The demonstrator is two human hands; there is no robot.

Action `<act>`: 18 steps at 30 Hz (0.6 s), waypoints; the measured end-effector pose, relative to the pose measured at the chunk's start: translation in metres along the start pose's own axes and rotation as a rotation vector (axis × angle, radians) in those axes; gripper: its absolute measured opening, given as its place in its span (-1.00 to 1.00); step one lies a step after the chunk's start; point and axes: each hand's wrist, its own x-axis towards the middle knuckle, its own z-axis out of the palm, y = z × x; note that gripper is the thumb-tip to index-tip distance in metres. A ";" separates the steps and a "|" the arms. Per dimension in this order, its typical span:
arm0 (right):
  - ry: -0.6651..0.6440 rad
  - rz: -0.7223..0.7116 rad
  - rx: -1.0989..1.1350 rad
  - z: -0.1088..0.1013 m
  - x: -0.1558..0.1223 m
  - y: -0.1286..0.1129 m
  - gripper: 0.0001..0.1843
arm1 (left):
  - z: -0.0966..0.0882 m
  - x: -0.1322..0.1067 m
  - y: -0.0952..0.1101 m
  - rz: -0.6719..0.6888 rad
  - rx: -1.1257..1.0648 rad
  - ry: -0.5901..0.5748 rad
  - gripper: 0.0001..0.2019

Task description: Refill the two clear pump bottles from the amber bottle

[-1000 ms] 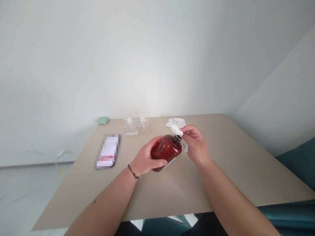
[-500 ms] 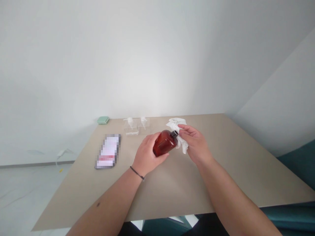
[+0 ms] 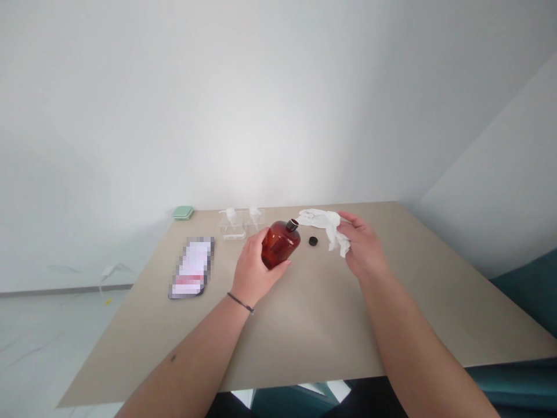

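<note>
My left hand (image 3: 255, 267) is wrapped round a brown see-through bottle (image 3: 281, 244), tilted with its open neck pointing up and right. In my right hand (image 3: 361, 244) is a crumpled white tissue (image 3: 338, 235), pinched between thumb and fingers and hanging down, apart from the bottle. Behind it another piece of white tissue (image 3: 315, 217) lies on the table; whether the two are joined I cannot tell. A small black cap (image 3: 313, 241) lies on the table between the bottle and the tissue.
Two clear square bottles with white pump tops (image 3: 231, 217) stand at the back of the beige table (image 3: 304, 325). To the left lies a phone (image 3: 191, 268) with a blurred screen. A small green case (image 3: 183, 212) sits at the back left corner, near the wall.
My right hand has moved right, away from the bottle neck, with the tissue in it. The bottle has shifted left in my left hand. The black cap has come into view.
</note>
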 end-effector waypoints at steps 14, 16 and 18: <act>0.105 -0.005 -0.664 -0.007 0.001 0.001 -0.67 | 0.014 -0.007 -0.010 -0.256 -0.439 -0.098 0.01; -0.141 -0.065 -0.496 0.013 -0.014 -0.001 -0.63 | 0.016 -0.008 -0.011 -0.254 -0.468 -0.106 0.04; -0.325 -0.086 -0.305 0.030 -0.028 0.000 -0.57 | 0.018 -0.008 -0.011 -0.249 -0.498 -0.109 0.06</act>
